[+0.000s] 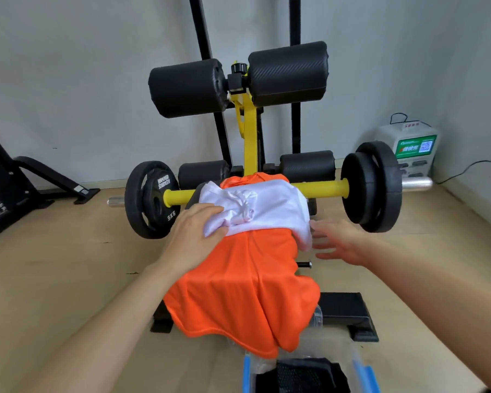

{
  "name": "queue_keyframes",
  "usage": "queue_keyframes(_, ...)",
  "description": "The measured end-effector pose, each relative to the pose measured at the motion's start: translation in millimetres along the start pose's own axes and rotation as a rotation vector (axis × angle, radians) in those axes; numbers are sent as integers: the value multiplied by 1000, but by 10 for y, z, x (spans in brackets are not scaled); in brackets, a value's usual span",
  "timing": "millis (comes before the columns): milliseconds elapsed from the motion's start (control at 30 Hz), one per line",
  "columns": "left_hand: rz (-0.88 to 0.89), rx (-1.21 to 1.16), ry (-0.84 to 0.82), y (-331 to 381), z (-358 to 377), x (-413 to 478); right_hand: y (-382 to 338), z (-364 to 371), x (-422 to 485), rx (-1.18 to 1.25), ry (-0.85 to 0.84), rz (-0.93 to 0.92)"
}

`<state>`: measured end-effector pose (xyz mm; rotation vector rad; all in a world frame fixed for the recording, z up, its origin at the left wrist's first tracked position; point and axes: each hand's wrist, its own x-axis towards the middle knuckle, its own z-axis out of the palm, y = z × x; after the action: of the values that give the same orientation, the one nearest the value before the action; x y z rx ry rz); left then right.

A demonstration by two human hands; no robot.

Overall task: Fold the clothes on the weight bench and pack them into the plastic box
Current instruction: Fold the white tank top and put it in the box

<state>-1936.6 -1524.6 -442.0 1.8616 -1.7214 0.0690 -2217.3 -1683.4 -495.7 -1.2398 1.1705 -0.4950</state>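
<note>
My left hand (pixel 194 224) pinches the left edge of the white garment (pixel 264 205), fingers curled over it. My right hand (pixel 343 242) is spread open just beside its hanging right edge, holding nothing. The white garment lies bunched on the orange garment (pixel 247 282) draped over the weight bench (pixel 250 131), centre frame. I think lifting one-sided could drag the slippery-looking orange one to the floor, short of the plastic box (pixel 356 361) at the bottom edge.
</note>
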Motion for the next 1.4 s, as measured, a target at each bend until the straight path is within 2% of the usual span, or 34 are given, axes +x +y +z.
queue_keyframes(67, 3, 1, -8, -18, -23, 9, 74, -25, 73, 111, -77, 84)
queue_keyframes(233, 42, 24, 7, -24, -45, -5, 263, 72, 273, 327, -132, 215)
queue_keyframes(333, 60, 51, 15, -30, -19, -21, 246, 106, 269, 411, -129, 200)
queue_keyframes(567, 87, 66, 15, -69, 10, -29, 129, -55, 156, 690, -10, 156)
queue_keyframes(733, 104, 56, 38, -36, 4, -38, -93, -139, -26, 776, 66, 41)
queue_keyframes(900, 148, 64, 29, -82, 33, -27, -486, -74, -103, 646, 273, -259)
queue_keyframes(967, 154, 54, 22, -101, 35, -7, -683, 45, -144, 490, 318, -405)
queue_keyframes(1067, 116, -1, 30, -61, 21, -3, -940, 378, -252, 209, 284, -657)
queue_keyframes(1133, 59, -2, 50, -31, 28, -8, -1026, 613, -335, -22, 153, -818)
queue_keyframes(1233, 20, 147, 90, 20, 51, 34, -931, 777, -309, -362, -68, -876)
queue_keyframes(1400, 44, 240, 119, 178, 152, 145, -660, 643, -229, -573, 76, -917)
